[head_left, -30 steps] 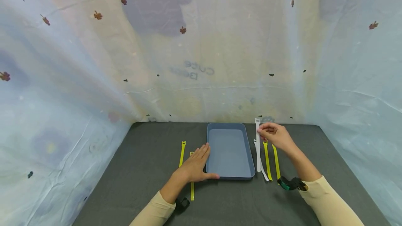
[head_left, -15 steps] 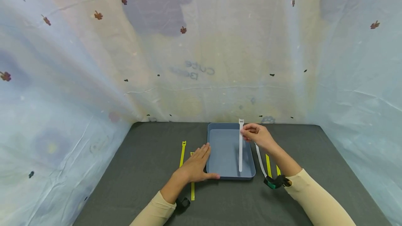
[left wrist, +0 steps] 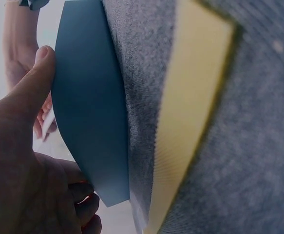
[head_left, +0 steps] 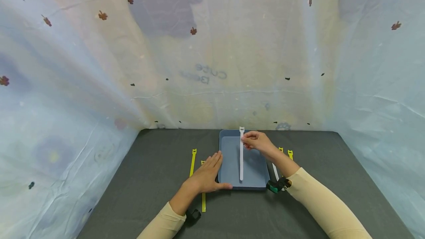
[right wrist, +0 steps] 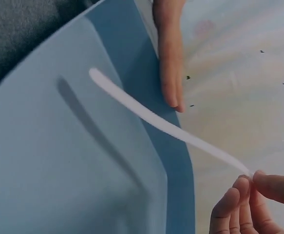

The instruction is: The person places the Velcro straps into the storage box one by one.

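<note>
My right hand point(head_left: 260, 143) pinches a white hook-and-loop cable tie point(head_left: 241, 159) near its slotted head, between thumb and fingertips. The tie hangs over the blue-grey tray point(head_left: 229, 161). In the right wrist view the strap point(right wrist: 166, 126) slants above the tray floor point(right wrist: 34, 156) and casts a shadow on it. My left hand point(head_left: 206, 175) rests along the tray's left side, fingers extended, thumb at the front edge. The left wrist view shows its thumb point(left wrist: 45, 63) on the tray's rim and a yellow cable tie point(left wrist: 185, 107) on the cloth close by.
Yellow cable ties point(head_left: 192, 162) lie left of the tray, one partly under my left wrist. To the right, another white tie point(head_left: 275, 172) and yellow ties point(head_left: 290, 155) are partly covered by my right arm. A patterned sheet point(head_left: 212, 54) hangs behind the dark-covered table point(head_left: 159, 158).
My right hand has carried the white cable tie leftward, from beside the tray to over its middle. The left hand has stayed at the tray's side.
</note>
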Demonstrator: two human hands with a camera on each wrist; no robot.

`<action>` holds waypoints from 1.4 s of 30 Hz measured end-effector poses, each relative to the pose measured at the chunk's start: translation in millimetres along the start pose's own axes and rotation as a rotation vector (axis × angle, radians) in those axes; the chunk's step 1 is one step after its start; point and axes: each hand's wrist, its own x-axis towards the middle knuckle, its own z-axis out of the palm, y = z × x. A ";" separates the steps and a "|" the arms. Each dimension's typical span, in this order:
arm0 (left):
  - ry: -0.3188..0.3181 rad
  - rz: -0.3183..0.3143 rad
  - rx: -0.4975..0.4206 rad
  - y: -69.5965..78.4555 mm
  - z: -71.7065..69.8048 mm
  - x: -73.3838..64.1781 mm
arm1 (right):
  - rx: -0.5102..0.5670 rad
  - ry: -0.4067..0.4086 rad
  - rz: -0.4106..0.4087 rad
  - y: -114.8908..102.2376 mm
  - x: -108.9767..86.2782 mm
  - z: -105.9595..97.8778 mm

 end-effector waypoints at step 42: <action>-0.013 0.026 -0.014 -1.8 -1.5 0.1 | -0.272 -0.042 0.055 23.4 46.0 57.0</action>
